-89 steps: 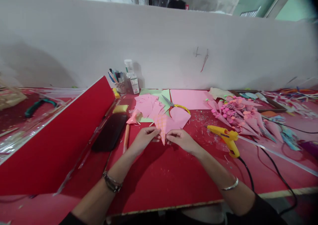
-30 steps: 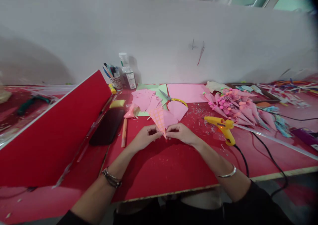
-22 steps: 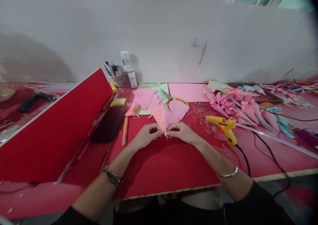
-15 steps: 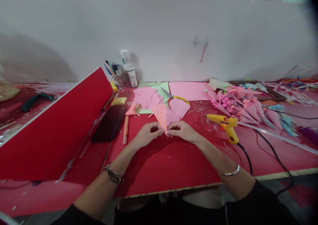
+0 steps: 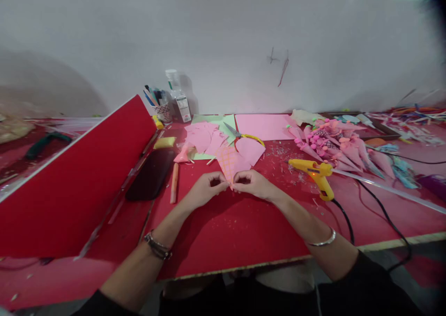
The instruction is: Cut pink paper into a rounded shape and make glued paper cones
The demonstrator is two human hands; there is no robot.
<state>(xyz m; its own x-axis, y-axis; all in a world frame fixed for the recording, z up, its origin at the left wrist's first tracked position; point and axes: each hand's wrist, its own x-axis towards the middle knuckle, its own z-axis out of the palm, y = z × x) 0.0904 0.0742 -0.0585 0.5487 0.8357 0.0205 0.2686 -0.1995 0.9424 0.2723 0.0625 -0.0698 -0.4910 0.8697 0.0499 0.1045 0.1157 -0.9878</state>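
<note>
A pink paper cone (image 5: pixel 228 161) with an orange grid drawn on it points its tip toward me, its wide end away. My left hand (image 5: pixel 210 188) pinches it near the tip from the left. From the right, my right hand (image 5: pixel 253 184) pinches the same tip, thumb and fingers pressed together. Just beyond the cone lie cut pink paper pieces (image 5: pixel 204 137) and a rounded pink sheet (image 5: pixel 251 152). Scissors (image 5: pixel 248 136) with yellow handles rest open among them.
To the right are a yellow glue gun (image 5: pixel 315 171) with a cord and a heap of pink paper cones (image 5: pixel 334 144). On the left stand a slanted red board (image 5: pixel 87 176), a dark phone (image 5: pixel 149 174) and a wooden stick (image 5: pixel 174 183). A bottle (image 5: pixel 180 103) and pen cup (image 5: pixel 162 113) stand behind.
The cone has turned slightly between my fingers, so more of its gridded face shows and its wide end looks broader. Both hands stay at the tip. The camera view has shifted slightly.
</note>
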